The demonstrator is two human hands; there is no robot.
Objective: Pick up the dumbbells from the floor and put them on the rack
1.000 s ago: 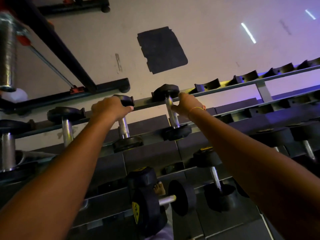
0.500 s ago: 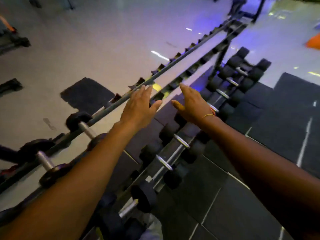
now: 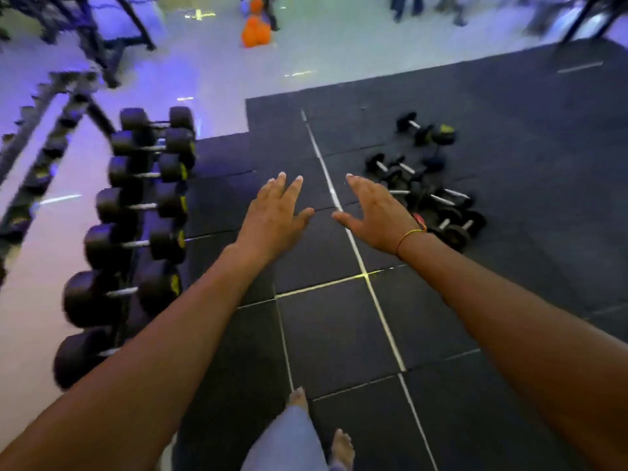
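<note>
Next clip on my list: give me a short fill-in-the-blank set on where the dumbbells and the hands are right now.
1. Both the left hand and the right hand are open and hold ____.
2. The loose dumbbells lie in a pile on the dark floor mat, on the ____ hand's side.
3. The large racked dumbbells stand in a row on the person's ____ side.
4. The thin cord bracelet sits on the ____ wrist.

Missing words: nothing; right; left; right

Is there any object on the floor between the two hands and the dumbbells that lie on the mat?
Nothing visible: only bare black rubber mat lies between the open left hand, the open right hand and the scattered black dumbbells.
</note>
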